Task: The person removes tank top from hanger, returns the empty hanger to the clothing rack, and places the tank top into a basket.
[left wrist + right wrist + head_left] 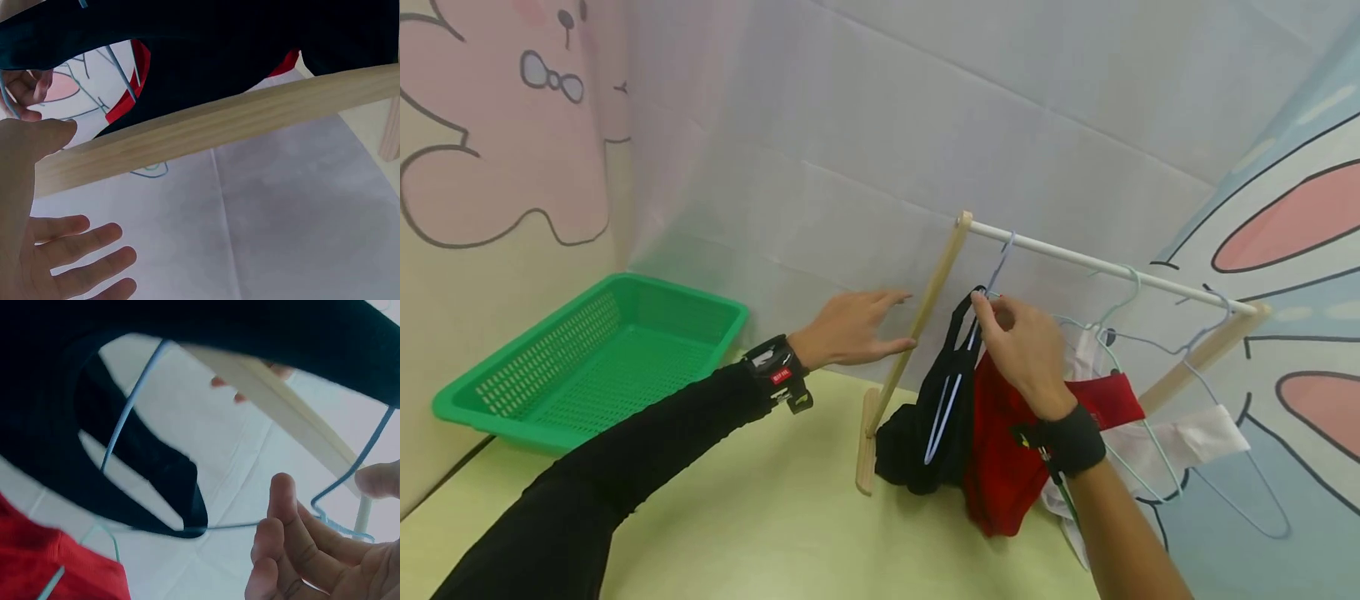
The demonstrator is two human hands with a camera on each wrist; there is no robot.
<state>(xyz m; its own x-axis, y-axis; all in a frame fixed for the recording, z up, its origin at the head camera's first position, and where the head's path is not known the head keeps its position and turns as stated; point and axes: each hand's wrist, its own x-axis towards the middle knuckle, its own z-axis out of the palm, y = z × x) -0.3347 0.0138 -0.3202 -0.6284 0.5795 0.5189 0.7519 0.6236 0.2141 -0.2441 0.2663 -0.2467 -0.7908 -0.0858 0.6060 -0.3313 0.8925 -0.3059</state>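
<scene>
A black strappy top (934,417) hangs from a blue-purple wire hanger (997,271) near the left end of a small clothes rack. My right hand (1026,350) is at this hanger's neck and the top's strap. In the right wrist view its thumb (378,480) lies against or very near the hanger wire, apart from the loosely bent other fingers (284,494). My left hand (857,327) is beside the rack's wooden upright (931,296), fingers spread and holding nothing. Whether its thumb touches the upright, I cannot tell. Behind the black top hangs a red garment (1011,467).
The rack's white rail (1075,252) runs right to a second wooden upright (1202,358). Along it hang a green hanger (1131,287), another blue hanger (1228,312) and white clothing (1206,437). A green plastic basket (658,287) stands at left on the yellow-green table (737,517). White cloth hangs behind.
</scene>
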